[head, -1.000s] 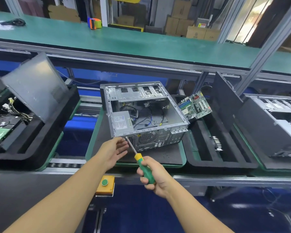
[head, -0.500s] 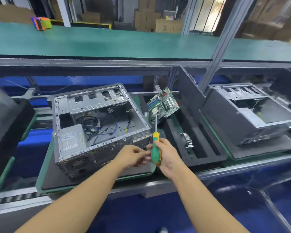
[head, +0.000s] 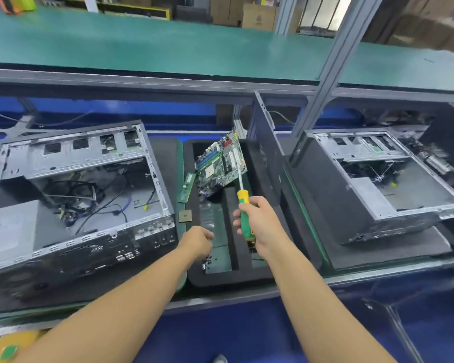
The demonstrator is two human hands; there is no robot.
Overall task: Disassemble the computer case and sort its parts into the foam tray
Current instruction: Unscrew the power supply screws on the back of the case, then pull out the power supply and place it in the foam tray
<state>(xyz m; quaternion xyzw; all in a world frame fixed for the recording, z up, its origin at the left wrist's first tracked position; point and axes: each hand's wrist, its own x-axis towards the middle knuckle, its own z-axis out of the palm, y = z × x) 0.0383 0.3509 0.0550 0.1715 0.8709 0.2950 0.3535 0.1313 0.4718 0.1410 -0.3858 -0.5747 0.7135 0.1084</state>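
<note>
left hand [head: 197,241]: curled above foam tray [head: 257,277], likely releasing a screw; cannot tell what it pinches
right hand [head: 261,226]: grips screwdriver [head: 244,221] upright, tip kept clear
screws [head: 206,262]: pooled just under left hand

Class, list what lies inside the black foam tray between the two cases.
A motherboard leans at the foam tray's far end, a memory stick at its left edge, small screws in the near compartment. The left hand covers part of it; anything beneath is hidden.

Open grey computer case [head: 89,247], black foam tray [head: 231,280] beside, motherboard [head: 222,163] tilted inside
</note>
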